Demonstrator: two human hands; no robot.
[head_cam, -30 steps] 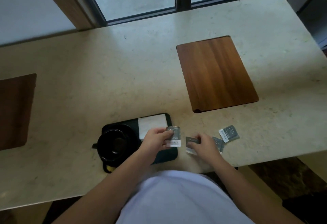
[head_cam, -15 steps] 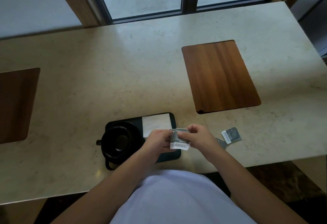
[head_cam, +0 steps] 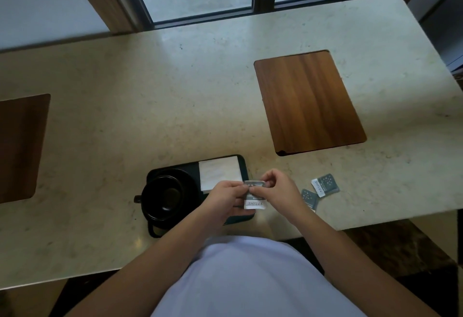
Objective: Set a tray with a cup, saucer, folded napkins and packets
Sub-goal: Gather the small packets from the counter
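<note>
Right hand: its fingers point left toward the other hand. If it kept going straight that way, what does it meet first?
The right hand would first meet the left hand, which pinches the same packets. Beyond lie the white napkin and black tray, probably lower; depth is unclear.

Blk tray (head_cam: 242, 166) w/ blk cup (head_cam: 164, 195), wht napkin (head_cam: 219, 172); gray dotted pkts (head_cam: 325, 184); brn wood inlay (head_cam: 309, 102).

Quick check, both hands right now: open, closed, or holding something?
Left hand: pinches the packets.
Right hand: pinches the same packets at their top edge.
</note>
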